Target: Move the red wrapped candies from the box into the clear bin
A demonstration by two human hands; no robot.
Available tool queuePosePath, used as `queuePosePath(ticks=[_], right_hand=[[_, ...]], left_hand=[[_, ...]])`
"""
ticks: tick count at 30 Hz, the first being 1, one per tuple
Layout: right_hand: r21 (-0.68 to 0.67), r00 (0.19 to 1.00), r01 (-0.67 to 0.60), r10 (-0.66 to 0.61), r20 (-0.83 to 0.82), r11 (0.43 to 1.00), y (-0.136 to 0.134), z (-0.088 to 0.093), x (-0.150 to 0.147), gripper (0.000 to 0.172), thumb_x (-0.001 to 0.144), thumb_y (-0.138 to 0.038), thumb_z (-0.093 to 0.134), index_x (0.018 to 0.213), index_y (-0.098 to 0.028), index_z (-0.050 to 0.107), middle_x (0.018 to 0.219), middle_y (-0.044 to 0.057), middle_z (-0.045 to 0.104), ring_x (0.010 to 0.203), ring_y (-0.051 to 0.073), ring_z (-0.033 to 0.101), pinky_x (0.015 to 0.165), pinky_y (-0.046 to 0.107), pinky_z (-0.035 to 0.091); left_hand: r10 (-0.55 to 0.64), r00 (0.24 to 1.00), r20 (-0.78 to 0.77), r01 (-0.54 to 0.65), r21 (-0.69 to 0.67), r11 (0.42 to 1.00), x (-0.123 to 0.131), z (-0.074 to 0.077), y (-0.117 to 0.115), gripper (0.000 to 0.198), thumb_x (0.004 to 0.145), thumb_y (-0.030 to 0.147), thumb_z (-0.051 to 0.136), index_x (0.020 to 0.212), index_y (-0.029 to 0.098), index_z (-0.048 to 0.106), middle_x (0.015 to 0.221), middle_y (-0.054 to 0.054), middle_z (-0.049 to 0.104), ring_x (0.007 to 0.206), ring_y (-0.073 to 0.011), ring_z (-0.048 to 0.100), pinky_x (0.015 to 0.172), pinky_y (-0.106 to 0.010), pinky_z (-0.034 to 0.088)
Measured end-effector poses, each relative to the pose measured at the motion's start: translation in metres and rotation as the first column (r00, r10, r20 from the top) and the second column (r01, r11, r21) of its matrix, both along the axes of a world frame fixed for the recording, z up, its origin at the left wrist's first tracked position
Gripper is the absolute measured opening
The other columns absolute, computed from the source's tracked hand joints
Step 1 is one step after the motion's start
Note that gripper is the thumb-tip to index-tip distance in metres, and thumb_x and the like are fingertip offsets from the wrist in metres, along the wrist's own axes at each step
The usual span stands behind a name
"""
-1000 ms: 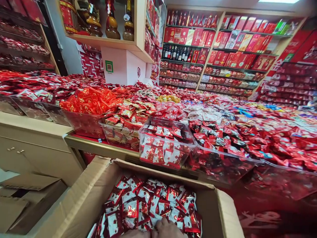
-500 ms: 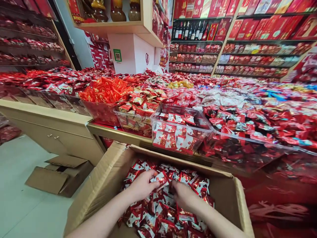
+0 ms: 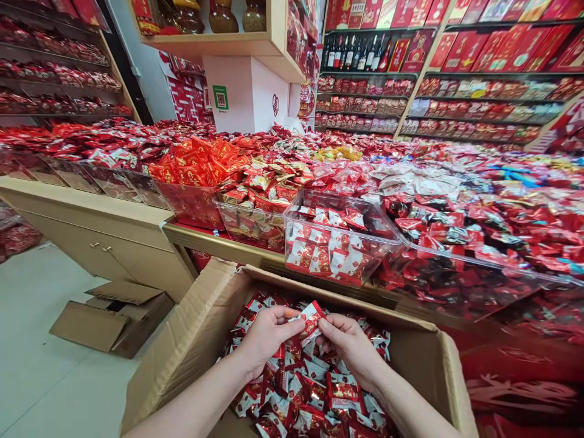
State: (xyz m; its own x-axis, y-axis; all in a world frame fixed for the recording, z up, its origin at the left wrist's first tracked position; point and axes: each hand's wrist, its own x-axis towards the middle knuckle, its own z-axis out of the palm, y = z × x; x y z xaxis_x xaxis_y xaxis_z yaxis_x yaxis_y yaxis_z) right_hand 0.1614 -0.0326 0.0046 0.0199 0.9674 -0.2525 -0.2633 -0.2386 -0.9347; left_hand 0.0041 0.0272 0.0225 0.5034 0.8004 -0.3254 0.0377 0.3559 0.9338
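Over an open cardboard box (image 3: 180, 340) filled with red and white candy packets (image 3: 344, 392), my left hand (image 3: 269, 337) pinches the left end of one packet (image 3: 311, 317) between thumb and fingers. The thumb and fingers of my right hand (image 3: 349, 347) close on the right side of that same packet. It is tilted, with its red upper edge raised. Behind the box, a clear bin (image 3: 337, 252) holds similar packets in rows.
Bins of orange-red packets (image 3: 196, 161), gold durian packets (image 3: 260, 194) and dark red packets (image 3: 460, 225) line the counter (image 3: 228, 240) beyond the box. A smaller open carton (image 3: 114, 319) sits on the floor at left.
My right hand has risen from the loose packets and taken hold of the packet in my left hand. The packet is now more upright. The view has shifted slightly.
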Motion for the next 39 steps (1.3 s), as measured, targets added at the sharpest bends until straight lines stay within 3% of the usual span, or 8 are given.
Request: queuePosePath(ticks=[6, 10, 17, 24, 28, 32, 35, 39], right_hand=[[0.096, 0.995, 0.091, -0.094, 0.035, 0.991, 0.002, 0.006, -0.006, 0.024, 0.065, -0.036, 0.064, 0.078, -0.016, 0.060, 0.068, -0.001, 0.058, 0.057, 0.008, 0.046, 0.053, 0.020, 0.036], [0.113, 0.992, 0.119, -0.122, 0.015, 0.986, 0.004, 0.007, -0.005, 0.023, 0.067, -0.035, 0.062, 0.077, -0.015, 0.061, 0.071, 0.001, 0.060, 0.064, 0.011, 0.050, 0.061, 0.023, 0.038], [0.065, 0.981, 0.193, -0.192, -0.012, 0.979, 0.001, 0.002, -0.004, 0.025, 0.064, -0.039, 0.064, 0.066, -0.014, 0.060, 0.059, 0.000, 0.058, 0.056, 0.012, 0.051, 0.055, 0.024, 0.039], [0.231, 0.991, 0.059, -0.085, 0.105, 0.971, 0.002, 0.009, -0.001, 0.016, 0.064, -0.030, 0.065, 0.074, -0.019, 0.068, 0.086, 0.005, 0.064, 0.085, 0.020, 0.056, 0.080, 0.032, 0.041], [0.215, 0.989, 0.146, -0.151, 0.007, 0.966, 0.000, 0.006, -0.006, 0.026, 0.063, -0.030, 0.065, 0.088, -0.023, 0.064, 0.105, 0.006, 0.058, 0.093, 0.021, 0.053, 0.075, 0.032, 0.045], [-0.019, 0.959, 0.202, -0.201, -0.201, 0.979, 0.001, 0.003, -0.012, 0.038, 0.063, -0.042, 0.062, 0.094, -0.020, 0.055, 0.084, 0.006, 0.061, 0.066, 0.018, 0.057, 0.048, 0.027, 0.046], [-0.044, 0.986, 0.122, -0.126, -0.110, 0.992, 0.002, 0.000, -0.012, 0.035, 0.059, -0.043, 0.066, 0.077, -0.015, 0.057, 0.058, 0.001, 0.058, 0.049, 0.011, 0.051, 0.043, 0.021, 0.040], [-0.081, 0.994, 0.110, -0.109, 0.010, 0.991, 0.001, -0.003, -0.008, 0.032, 0.062, -0.044, 0.064, 0.064, -0.014, 0.052, 0.045, -0.004, 0.051, 0.039, 0.005, 0.040, 0.042, 0.018, 0.030]], left_hand=[[-0.017, 1.000, -0.019, 0.019, 0.106, 0.994, 0.002, 0.003, -0.001, 0.021, 0.059, 0.028, 0.069, 0.072, 0.014, 0.062, 0.069, -0.001, 0.064, 0.063, -0.0111, 0.056, 0.061, -0.021, 0.041], [-0.017, 0.999, 0.039, 0.018, -0.023, 1.000, 0.003, 0.002, -0.002, 0.028, 0.063, 0.033, 0.065, 0.084, 0.016, 0.061, 0.076, -0.001, 0.063, 0.067, -0.0118, 0.055, 0.057, -0.021, 0.042], [0.077, 0.997, 0.022, -0.075, -0.061, 0.995, 0.006, -0.002, -0.004, 0.024, 0.062, 0.037, 0.066, 0.066, 0.014, 0.059, 0.062, 0.001, 0.058, 0.055, -0.0090, 0.050, 0.050, -0.019, 0.039], [-0.057, 0.959, 0.279, 0.200, -0.517, 0.833, 0.001, 0.004, -0.006, 0.037, 0.072, 0.046, 0.052, 0.091, 0.014, 0.054, 0.076, -0.006, 0.061, 0.063, -0.0119, 0.058, 0.050, -0.017, 0.040], [0.065, 0.963, 0.262, 0.027, -0.334, 0.942, 0.003, 0.004, -0.006, 0.039, 0.067, 0.022, 0.065, 0.101, 0.019, 0.046, 0.082, -0.002, 0.061, 0.061, -0.0078, 0.057, 0.052, -0.015, 0.040], [0.067, 0.974, 0.214, -0.048, -0.095, 0.994, 0.007, 0.002, -0.008, 0.052, 0.065, 0.020, 0.065, 0.109, 0.019, 0.038, 0.088, -0.004, 0.060, 0.071, -0.0121, 0.057, 0.060, -0.022, 0.044], [0.014, 0.988, 0.156, -0.020, 0.037, 0.999, 0.007, 0.000, -0.010, 0.056, 0.062, 0.015, 0.065, 0.110, 0.018, 0.036, 0.087, -0.003, 0.059, 0.072, -0.0128, 0.056, 0.066, -0.025, 0.044], [-0.094, 0.996, -0.009, 0.094, 0.047, 0.994, 0.007, -0.001, -0.013, 0.057, 0.060, 0.011, 0.061, 0.110, 0.017, 0.034, 0.068, 0.001, 0.058, 0.054, -0.0112, 0.054, 0.051, -0.023, 0.042]])
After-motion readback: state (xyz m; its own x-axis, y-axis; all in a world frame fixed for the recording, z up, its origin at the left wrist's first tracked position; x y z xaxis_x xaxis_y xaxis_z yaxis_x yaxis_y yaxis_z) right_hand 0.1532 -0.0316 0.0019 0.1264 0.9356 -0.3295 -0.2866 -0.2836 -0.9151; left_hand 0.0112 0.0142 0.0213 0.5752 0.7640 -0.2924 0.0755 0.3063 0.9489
